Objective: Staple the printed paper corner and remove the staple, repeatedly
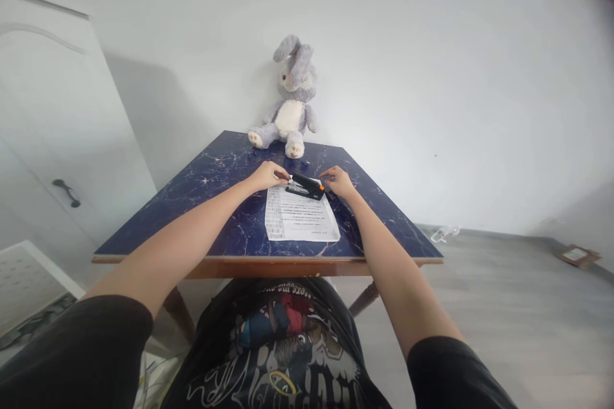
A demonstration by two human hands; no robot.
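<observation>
On the marbled worktop (pixel 249 230), inside the front edge, my head view shows a wedge-shaped black stapler (pixel 306 184) on the far end of a printed sheet (pixel 307 220). Left hand (pixel 268 175): half-curled at the stapler's left end; grip undetermined. Right hand (pixel 340 182): loosely curled by the other end; I cannot tell its hold. Judged step: positioning; the next move needs the sheet flat.

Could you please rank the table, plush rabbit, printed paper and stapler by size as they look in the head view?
1. Table
2. Plush rabbit and printed paper: too alike in area to rank surely, though the rabbit looks taller
3. Stapler
</observation>
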